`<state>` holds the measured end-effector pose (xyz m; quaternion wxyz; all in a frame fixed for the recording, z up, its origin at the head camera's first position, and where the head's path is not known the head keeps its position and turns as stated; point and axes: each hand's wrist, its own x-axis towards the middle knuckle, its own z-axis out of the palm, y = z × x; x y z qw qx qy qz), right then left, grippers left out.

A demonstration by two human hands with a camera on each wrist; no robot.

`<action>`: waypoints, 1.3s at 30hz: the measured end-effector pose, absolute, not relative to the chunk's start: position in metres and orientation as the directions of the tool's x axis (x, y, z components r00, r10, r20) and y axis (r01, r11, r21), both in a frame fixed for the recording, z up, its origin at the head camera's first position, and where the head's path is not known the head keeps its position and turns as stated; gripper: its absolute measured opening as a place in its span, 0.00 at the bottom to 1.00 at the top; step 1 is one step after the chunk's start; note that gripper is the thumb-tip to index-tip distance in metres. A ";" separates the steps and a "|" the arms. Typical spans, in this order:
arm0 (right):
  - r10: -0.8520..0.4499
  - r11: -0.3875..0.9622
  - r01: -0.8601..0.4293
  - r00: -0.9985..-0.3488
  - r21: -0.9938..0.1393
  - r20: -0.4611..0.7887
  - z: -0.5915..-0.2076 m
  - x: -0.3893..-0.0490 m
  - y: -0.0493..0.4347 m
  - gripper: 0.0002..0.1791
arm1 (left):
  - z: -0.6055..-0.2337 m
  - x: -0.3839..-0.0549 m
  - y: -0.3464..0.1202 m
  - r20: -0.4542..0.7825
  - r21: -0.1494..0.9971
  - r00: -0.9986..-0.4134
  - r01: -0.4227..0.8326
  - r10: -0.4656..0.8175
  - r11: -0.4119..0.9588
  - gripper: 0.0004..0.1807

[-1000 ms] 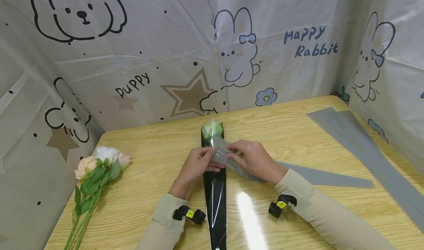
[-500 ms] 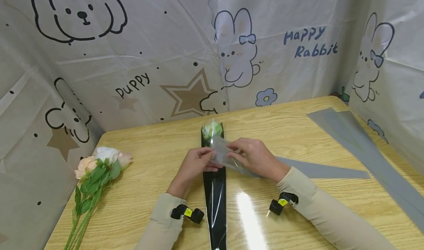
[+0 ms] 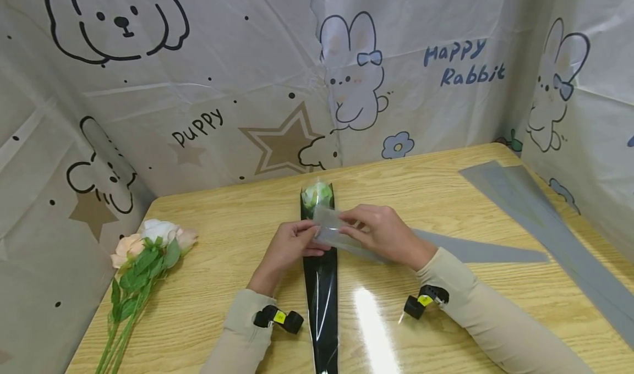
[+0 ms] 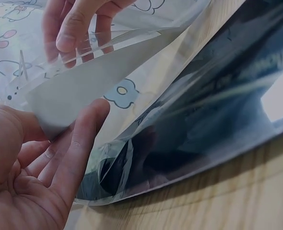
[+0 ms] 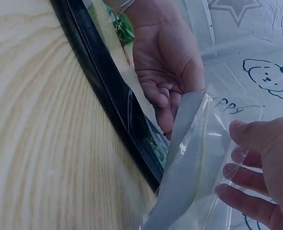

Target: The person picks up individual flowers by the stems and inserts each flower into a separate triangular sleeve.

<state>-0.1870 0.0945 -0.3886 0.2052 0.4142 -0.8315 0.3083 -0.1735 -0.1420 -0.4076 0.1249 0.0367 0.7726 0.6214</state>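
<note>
Held across the middle of the table is a long flower sleeve, grey on one side and clear film on the other. My left hand pinches the grey layer at its wide end between thumb and fingers. On the opposite side, my right hand pinches the clear film. The two layers stand apart in both wrist views. Beneath my hands lies a black sleeve with a clear front, and a whitish-green flower shows at its far end.
Several pale pink and white artificial roses with green stems lie at the left. More grey sleeves overlap along the right side. A printed cloth stands behind the wooden table.
The grey sleeve's narrow tail has swung away from me and slightly left. My right hand has shifted slightly right and up; my left hand has drifted slightly left. The black sleeve stays put.
</note>
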 end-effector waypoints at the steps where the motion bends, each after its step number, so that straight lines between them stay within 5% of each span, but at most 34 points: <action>1: -0.563 0.466 -0.817 -0.569 -0.339 0.599 -0.388 -0.187 0.095 0.13 | -0.407 -0.173 -0.142 -0.147 0.969 -0.967 -0.097 0.210 0.228 0.18; 25: -0.563 0.445 -0.825 -0.559 -0.348 0.609 -0.393 -0.187 0.096 0.11 | -0.394 -0.166 -0.160 -0.065 0.964 -0.978 -0.011 0.198 0.265 0.24; 33: -0.579 0.437 -0.835 -0.546 -0.334 0.606 -0.396 -0.187 0.092 0.11 | -0.374 -0.161 -0.200 0.000 0.893 -1.000 0.006 0.013 0.451 0.22; 39: -0.575 0.440 -0.836 -0.543 -0.328 0.612 -0.395 -0.191 0.095 0.11 | -0.345 -0.158 -0.228 -0.004 0.759 -1.000 -0.012 -0.013 0.651 0.26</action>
